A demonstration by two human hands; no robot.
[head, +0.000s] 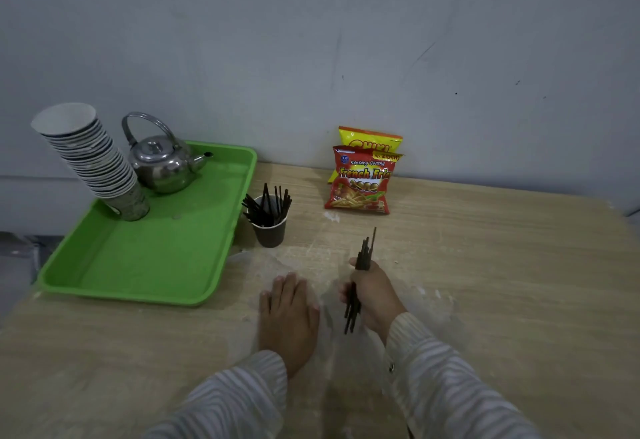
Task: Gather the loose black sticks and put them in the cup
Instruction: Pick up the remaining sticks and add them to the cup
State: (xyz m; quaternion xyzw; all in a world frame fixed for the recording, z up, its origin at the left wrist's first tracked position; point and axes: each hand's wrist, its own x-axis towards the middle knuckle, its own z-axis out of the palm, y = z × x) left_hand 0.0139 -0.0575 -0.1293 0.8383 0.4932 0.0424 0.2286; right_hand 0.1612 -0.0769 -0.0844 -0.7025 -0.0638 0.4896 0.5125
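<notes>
Right hand point(372, 291): our grip is closed round a bundle of sticks point(360, 279), mid-desk.
Left hand point(289, 310): spread flat on the desk point(502, 282), holding nothing.
Cup point(270, 227): beside the tray point(156, 258), already crowded.
Advice: we level the tips, then lower the bundle upright into the free side.

Green plastic tray point(194, 279) at 9 o'clock on the light wooden table point(502, 265); it holds a tilted stack of white paper cups point(91, 158) and a steel kettle point(162, 161). Two snack bags, red point(360, 184) before yellow point(372, 137), lean on the wall at 12 o'clock.
</notes>
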